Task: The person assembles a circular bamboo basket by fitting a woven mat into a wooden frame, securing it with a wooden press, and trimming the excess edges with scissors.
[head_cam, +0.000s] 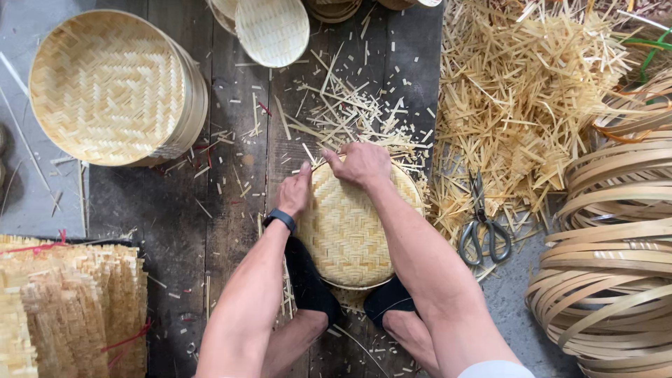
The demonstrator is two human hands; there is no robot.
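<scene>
Both hands were up at the far rim of the round woven bamboo tray (353, 227), which sat on the dark wooden boards (182, 231) just in front of the person's feet (311, 287). The left hand (294, 190) was curled over the left edge with its thumb up, pressing the rim; the right hand (362, 164) lay knuckles-up with fingers tucked over the top edge, seemingly pushing the weave down. Looked to me like the trick was steady, even pressure worked round the rim in small bits, so the weave seats without buckling. Room was tight though: a scrap pile of bamboo slivers (518, 105) crowded the right, scissors (483, 227) lay just beside the tray, and coiled bamboo hoops (609, 266) sat past them. A stack of finished trays (115, 87) stood well apart on the left.
</scene>
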